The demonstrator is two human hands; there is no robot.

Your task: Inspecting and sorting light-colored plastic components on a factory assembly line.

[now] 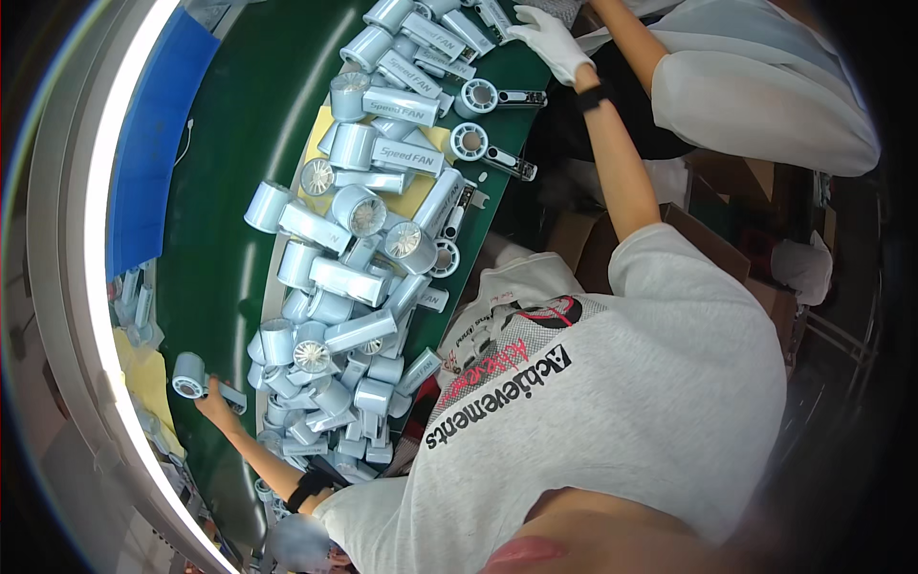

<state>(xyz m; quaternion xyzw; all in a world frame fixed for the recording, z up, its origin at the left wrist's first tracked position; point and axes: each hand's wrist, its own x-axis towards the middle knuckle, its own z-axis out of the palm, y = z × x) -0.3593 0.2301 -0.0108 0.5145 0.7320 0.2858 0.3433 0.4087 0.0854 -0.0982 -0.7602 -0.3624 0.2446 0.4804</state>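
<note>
My left hand (215, 400) is closed around the handle of a pale blue handheld fan (194, 378), held over the green belt (229, 143) just left of the heaped fans (354, 287). My right hand (550, 40), in a white glove, rests loosely open on the fans at the belt's far end

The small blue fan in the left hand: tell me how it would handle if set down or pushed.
The fan has a round, drum-like head, so it might roll if laid on its side. It looks like hollow plastic, so probably light and stiff. The left hand grips its narrow handle, which seems an easy hold, while the smooth shell could slide on the green belt.
</note>
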